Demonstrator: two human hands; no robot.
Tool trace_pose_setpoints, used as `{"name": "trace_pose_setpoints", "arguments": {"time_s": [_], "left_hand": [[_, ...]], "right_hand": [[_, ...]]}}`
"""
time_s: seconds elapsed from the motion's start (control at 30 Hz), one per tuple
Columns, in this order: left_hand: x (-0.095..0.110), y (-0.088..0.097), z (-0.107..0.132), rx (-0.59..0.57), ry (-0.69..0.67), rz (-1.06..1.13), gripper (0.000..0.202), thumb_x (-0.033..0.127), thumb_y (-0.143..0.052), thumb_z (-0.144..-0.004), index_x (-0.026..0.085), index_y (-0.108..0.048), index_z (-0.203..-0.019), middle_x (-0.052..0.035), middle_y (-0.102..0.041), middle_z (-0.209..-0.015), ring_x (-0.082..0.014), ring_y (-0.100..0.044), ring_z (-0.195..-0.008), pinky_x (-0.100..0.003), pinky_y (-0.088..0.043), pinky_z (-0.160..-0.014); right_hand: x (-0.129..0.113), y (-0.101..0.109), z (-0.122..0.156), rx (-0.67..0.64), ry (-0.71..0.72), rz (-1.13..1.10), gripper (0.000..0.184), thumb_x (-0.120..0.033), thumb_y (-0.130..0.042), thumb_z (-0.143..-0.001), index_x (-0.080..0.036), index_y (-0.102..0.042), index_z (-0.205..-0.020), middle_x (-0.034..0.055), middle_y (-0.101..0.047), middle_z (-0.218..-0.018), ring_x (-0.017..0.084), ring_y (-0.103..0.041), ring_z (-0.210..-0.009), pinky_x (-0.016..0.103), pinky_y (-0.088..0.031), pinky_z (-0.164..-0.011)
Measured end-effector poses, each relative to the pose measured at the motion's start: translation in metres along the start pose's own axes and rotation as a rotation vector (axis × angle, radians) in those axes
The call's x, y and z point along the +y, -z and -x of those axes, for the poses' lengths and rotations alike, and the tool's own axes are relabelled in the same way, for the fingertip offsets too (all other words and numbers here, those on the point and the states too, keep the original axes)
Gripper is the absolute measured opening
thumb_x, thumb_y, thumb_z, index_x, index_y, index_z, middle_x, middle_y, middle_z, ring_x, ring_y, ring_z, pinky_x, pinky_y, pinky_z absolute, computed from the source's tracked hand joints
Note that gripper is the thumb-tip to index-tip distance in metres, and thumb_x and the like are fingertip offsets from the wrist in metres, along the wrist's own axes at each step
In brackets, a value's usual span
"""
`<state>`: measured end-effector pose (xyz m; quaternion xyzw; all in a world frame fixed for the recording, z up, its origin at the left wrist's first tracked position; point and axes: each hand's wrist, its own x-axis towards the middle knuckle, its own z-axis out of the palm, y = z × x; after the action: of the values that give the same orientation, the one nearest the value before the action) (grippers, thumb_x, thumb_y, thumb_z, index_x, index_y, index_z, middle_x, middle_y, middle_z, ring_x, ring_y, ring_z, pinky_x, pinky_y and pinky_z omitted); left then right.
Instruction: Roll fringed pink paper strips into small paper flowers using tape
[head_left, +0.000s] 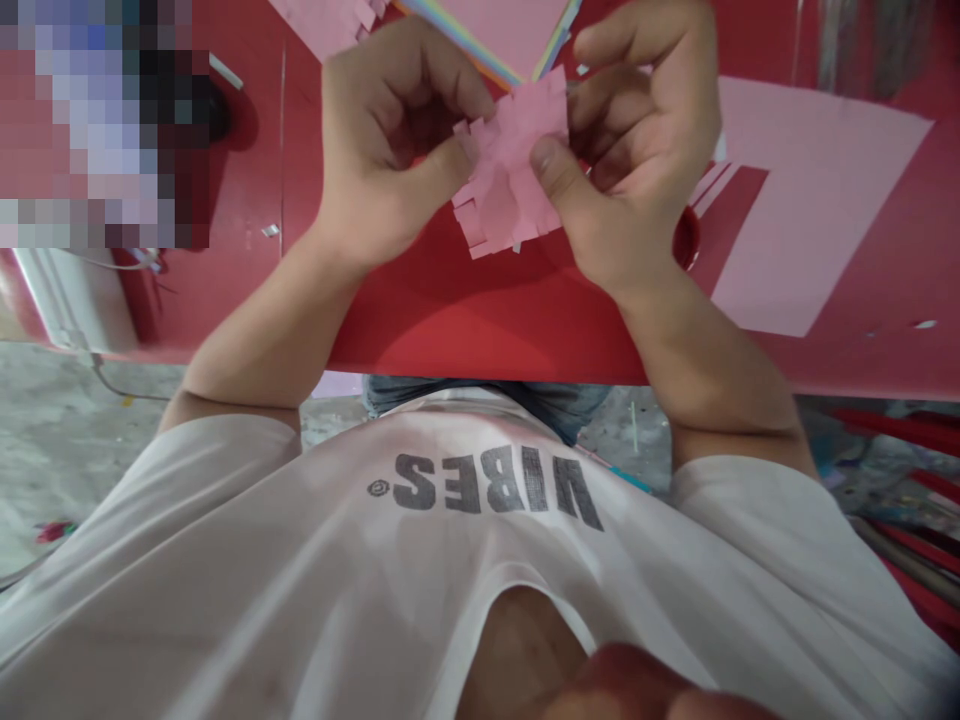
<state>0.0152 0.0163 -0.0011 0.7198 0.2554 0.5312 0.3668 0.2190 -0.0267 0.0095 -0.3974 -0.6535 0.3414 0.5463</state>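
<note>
White T-shirt, red table, fringed pink paper

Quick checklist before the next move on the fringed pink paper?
1. Left hand grip: ok, thumb and fingers pinch the fringed pink paper.
2. Right hand grip: ok, thumb and fingers pinch the paper's opposite side.
3. Fringe tabs: cannot tell, the fingers hide some of them.
4. Pink sheet on the red table: ok, lies apart from both hands.
5. Round red object: cannot tell, partly hidden beneath the right hand.
6. Small paper scrap: not ok, lies loose on the table left of the left forearm.
</note>
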Motion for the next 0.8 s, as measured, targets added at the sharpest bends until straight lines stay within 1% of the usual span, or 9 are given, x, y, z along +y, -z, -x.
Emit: {"name": "trace_pose_setpoints", "arguments": {"time_s": [0.1, 0.2, 0.23, 0.33, 0.43, 0.5, 0.6, 0.7, 0.8], "left_hand": [[0.002, 0.000, 0.001, -0.015, 0.012, 0.042, 0.027, 0.034, -0.074, -0.088, 0.009, -0.071, -0.097, -0.0013, -0.064, -0.084, -0.0042, -0.056, -0.070, -0.016, -0.037, -0.060], [0.008, -0.001, 0.001, -0.046, 0.072, 0.067, 0.023, 0.028, -0.076, -0.084, 0.010, -0.072, -0.099, -0.0027, -0.067, -0.086, -0.0045, -0.053, -0.070, -0.018, -0.034, -0.060], [0.009, -0.002, 0.001, -0.047, 0.076, 0.071, 0.024, 0.028, -0.077, -0.083, 0.010, -0.073, -0.099, -0.0023, -0.066, -0.085, -0.0042, -0.052, -0.070, -0.018, -0.033, -0.059], [0.013, -0.005, -0.001, -0.025, 0.030, 0.114, 0.031, 0.033, -0.077, -0.083, 0.009, -0.071, -0.101, -0.0004, -0.064, -0.084, -0.0030, -0.050, -0.070, -0.015, -0.031, -0.059], [0.014, -0.006, -0.003, -0.017, 0.014, 0.129, 0.031, 0.033, -0.074, -0.085, 0.008, -0.070, -0.103, 0.0002, -0.063, -0.084, -0.0024, -0.052, -0.071, -0.014, -0.032, -0.062], [0.016, -0.005, -0.003, -0.027, 0.014, 0.127, 0.029, 0.030, -0.074, -0.085, 0.007, -0.071, -0.102, 0.0000, -0.063, -0.083, -0.0017, -0.051, -0.071, -0.015, -0.033, -0.063], [0.018, -0.003, -0.002, -0.051, 0.020, 0.093, 0.030, 0.031, -0.074, -0.086, 0.006, -0.071, -0.102, -0.0002, -0.062, -0.083, -0.0011, -0.050, -0.072, -0.016, -0.033, -0.064], [0.017, -0.001, -0.001, -0.079, 0.051, 0.037, 0.030, 0.034, -0.072, -0.088, 0.009, -0.071, -0.103, -0.0004, -0.061, -0.087, -0.0025, -0.051, -0.073, -0.018, -0.034, -0.065], [0.016, -0.001, -0.001, -0.081, 0.015, 0.025, 0.028, 0.035, -0.072, -0.086, 0.012, -0.071, -0.102, 0.0007, -0.060, -0.085, -0.0027, -0.050, -0.071, -0.018, -0.033, -0.064]], "right_hand": [[-0.001, 0.000, 0.001, -0.026, -0.035, -0.009, 0.030, -0.034, -0.066, -0.091, -0.036, -0.052, -0.118, -0.0029, -0.055, -0.107, 0.013, -0.048, -0.073, 0.032, -0.036, -0.060], [-0.002, 0.000, 0.002, -0.025, -0.042, -0.048, 0.032, -0.031, -0.069, -0.090, -0.035, -0.056, -0.118, -0.0025, -0.058, -0.109, 0.013, -0.050, -0.074, 0.032, -0.037, -0.061], [-0.001, 0.000, 0.002, -0.021, -0.039, -0.064, 0.032, -0.030, -0.069, -0.089, -0.035, -0.058, -0.119, -0.0024, -0.059, -0.111, 0.013, -0.051, -0.075, 0.032, -0.038, -0.061], [-0.001, 0.000, 0.001, -0.013, -0.043, -0.090, 0.033, -0.028, -0.070, -0.089, -0.034, -0.060, -0.120, -0.0017, -0.060, -0.118, 0.013, -0.054, -0.078, 0.032, -0.041, -0.063], [-0.001, 0.001, 0.001, -0.016, -0.043, -0.066, 0.032, -0.030, -0.070, -0.089, -0.035, -0.060, -0.120, -0.0022, -0.061, -0.114, 0.014, -0.055, -0.079, 0.032, -0.044, -0.064], [0.000, 0.002, 0.001, -0.031, -0.038, -0.031, 0.031, -0.033, -0.070, -0.090, -0.036, -0.059, -0.120, -0.0030, -0.060, -0.112, 0.014, -0.055, -0.081, 0.031, -0.045, -0.064], [0.001, 0.002, 0.002, -0.046, -0.015, -0.006, 0.031, -0.036, -0.068, -0.092, -0.036, -0.057, -0.120, -0.0036, -0.059, -0.109, 0.013, -0.054, -0.078, 0.030, -0.045, -0.062], [-0.001, 0.003, 0.003, -0.067, -0.022, -0.017, 0.030, -0.034, -0.068, -0.093, -0.035, -0.057, -0.120, -0.0031, -0.056, -0.100, 0.012, -0.053, -0.075, 0.029, -0.044, -0.062], [-0.005, 0.002, 0.003, -0.070, -0.050, -0.041, 0.030, -0.029, -0.069, -0.092, -0.035, -0.059, -0.120, -0.0027, -0.055, -0.095, 0.012, -0.053, -0.075, 0.029, -0.044, -0.064]]}}
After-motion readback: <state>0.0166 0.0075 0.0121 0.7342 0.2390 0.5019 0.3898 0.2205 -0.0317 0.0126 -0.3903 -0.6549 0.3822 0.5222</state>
